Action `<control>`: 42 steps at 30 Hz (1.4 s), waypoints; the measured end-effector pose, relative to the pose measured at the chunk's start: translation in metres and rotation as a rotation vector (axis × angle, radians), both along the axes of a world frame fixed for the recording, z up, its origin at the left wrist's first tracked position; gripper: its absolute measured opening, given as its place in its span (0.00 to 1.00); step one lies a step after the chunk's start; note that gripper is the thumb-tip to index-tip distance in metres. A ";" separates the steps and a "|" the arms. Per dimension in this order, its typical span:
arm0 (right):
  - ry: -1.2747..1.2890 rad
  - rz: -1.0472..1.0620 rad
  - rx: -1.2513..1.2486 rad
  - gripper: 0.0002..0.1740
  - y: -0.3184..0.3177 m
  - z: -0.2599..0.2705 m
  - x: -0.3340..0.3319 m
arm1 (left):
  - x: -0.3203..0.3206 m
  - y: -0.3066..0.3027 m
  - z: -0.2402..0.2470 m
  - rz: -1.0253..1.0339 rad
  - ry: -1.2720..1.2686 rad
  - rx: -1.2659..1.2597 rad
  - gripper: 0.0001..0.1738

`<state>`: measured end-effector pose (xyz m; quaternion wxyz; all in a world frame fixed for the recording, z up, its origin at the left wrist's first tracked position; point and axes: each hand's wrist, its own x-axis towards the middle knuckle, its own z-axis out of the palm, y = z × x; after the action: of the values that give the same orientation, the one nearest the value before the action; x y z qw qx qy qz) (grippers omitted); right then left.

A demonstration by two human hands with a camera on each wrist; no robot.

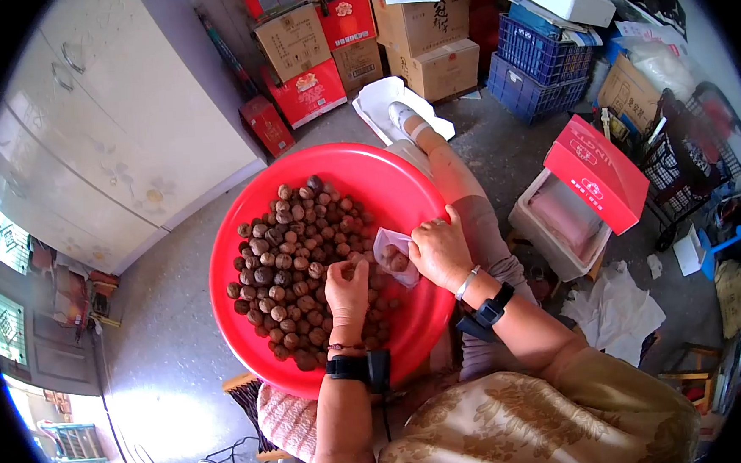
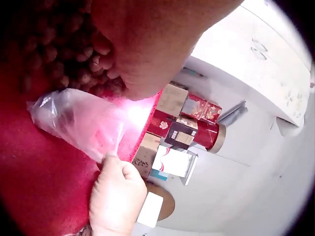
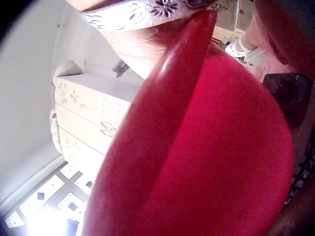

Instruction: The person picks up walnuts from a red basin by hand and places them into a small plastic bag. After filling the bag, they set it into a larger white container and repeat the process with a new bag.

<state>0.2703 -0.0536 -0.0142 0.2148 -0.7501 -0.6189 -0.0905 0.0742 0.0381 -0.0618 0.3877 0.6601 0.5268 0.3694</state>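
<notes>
A big red basin (image 1: 376, 176) lies on my lap with a heap of walnuts (image 1: 292, 262) in it. My left hand (image 1: 346, 286) hovers over the heap near the basin's middle, fingers curled round a walnut. To its right, my right hand (image 1: 439, 248) pinches the mouth of a clear plastic bag (image 1: 391, 254) that holds a few walnuts. In the left wrist view the bag (image 2: 78, 118) lies across the red basin (image 2: 39, 172), the right hand (image 2: 115, 196) grips its edge, and walnuts (image 2: 59, 49) sit in shadow. The right wrist view shows only the basin's outer wall (image 3: 206, 147).
The floor around me is crowded: a white cabinet (image 1: 100, 104) at left, cardboard and red boxes (image 1: 350, 37) at the back, blue crates (image 1: 538, 64), an open box with a red lid (image 1: 592, 175) at right, and loose papers (image 1: 617, 310). My leg and white shoe (image 1: 404, 115) stretch beyond the basin.
</notes>
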 end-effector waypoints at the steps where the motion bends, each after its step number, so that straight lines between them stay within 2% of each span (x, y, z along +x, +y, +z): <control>1: 0.000 0.000 -0.002 0.09 0.000 -0.001 0.001 | 0.001 0.001 -0.001 -0.001 -0.065 0.013 0.20; 2: 0.004 0.000 0.001 0.09 0.000 -0.001 0.001 | 0.001 0.001 -0.003 -0.001 -0.065 0.011 0.20; 4: 0.010 0.000 -0.001 0.09 0.001 -0.002 0.000 | 0.003 0.000 0.004 -0.017 -0.320 -0.178 0.19; 6: 0.005 0.006 0.024 0.09 0.001 -0.001 0.000 | 0.008 -0.005 0.013 -0.030 -0.354 -0.175 0.18; 8: 0.006 0.003 0.021 0.09 0.000 0.000 0.000 | 0.011 -0.015 0.037 -0.181 -0.457 -0.278 0.19; 13: -0.016 -0.002 0.007 0.09 0.000 0.001 -0.001 | 0.009 -0.015 0.025 -0.250 -0.434 -0.239 0.17; 15: -0.030 0.007 -0.007 0.10 0.000 0.003 0.000 | 0.007 -0.007 0.009 -0.192 -0.333 -0.088 0.16; 16: -0.028 0.009 -0.009 0.10 0.000 0.002 -0.001 | 0.005 -0.006 0.006 -0.189 -0.332 -0.090 0.16; 18: -0.026 0.011 0.019 0.10 0.000 0.000 0.000 | 0.001 -0.003 0.001 -0.127 -0.049 0.046 0.15; 19: -0.025 0.012 0.018 0.10 0.000 0.000 0.000 | -0.001 -0.002 -0.003 -0.127 -0.049 0.045 0.15; 21: -0.015 0.013 0.019 0.11 0.000 0.000 0.000 | -0.005 -0.003 -0.008 -0.278 0.255 0.032 0.15; 22: -0.014 0.013 0.019 0.11 0.000 -0.001 0.000 | -0.005 -0.005 -0.010 -0.277 0.255 0.032 0.15; 25: -0.028 0.008 0.028 0.11 0.000 -0.002 0.000 | -0.008 -0.010 -0.023 -0.549 0.505 -0.016 0.17; 26: -0.018 0.006 0.029 0.11 0.000 -0.002 0.000 | -0.012 -0.011 -0.028 -0.550 0.505 -0.016 0.17; 28: -0.008 0.004 0.029 0.11 -0.001 -0.002 0.000 | -0.015 -0.015 -0.029 -0.716 0.709 0.001 0.14; 32: -0.016 0.006 0.027 0.11 0.000 -0.002 0.000 | -0.019 -0.016 -0.061 -0.832 0.702 0.053 0.17; 35: -0.014 0.005 0.015 0.10 0.000 0.000 0.000 | -0.017 -0.021 -0.063 -0.846 0.656 0.067 0.20; 37: -0.009 0.006 0.006 0.10 -0.001 0.000 0.000 | -0.015 -0.025 -0.042 -0.918 0.587 0.090 0.23; 42: -0.006 0.003 -0.001 0.10 -0.001 0.001 0.000 | -0.014 -0.022 -0.067 -0.935 0.480 0.064 0.24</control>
<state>0.2702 -0.0541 -0.0128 0.2125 -0.7490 -0.6208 -0.0922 0.0607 0.0158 -0.1286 0.3592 0.9022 0.2386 0.0113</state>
